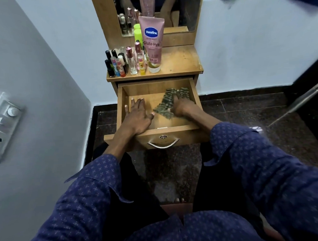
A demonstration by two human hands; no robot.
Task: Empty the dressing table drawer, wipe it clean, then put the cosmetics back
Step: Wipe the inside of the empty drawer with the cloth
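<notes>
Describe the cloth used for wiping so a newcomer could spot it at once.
Find the open drawer pulled out below the dressing table top. Inside it, toward its right side, the right hand presses on a crumpled cloth. It is the only fabric there, patterned green and pale, while the left hand lies flat on bare wood.

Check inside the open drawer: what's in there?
Drawer: left hand flat on its floor, right hand pressing a patterned cloth. No cosmetics visible; the floor beneath cloth and hands is hidden.

Cosmetics [131, 61] stand on the tabletop [179, 64] (left side) behind the drawer [173, 132].
</notes>
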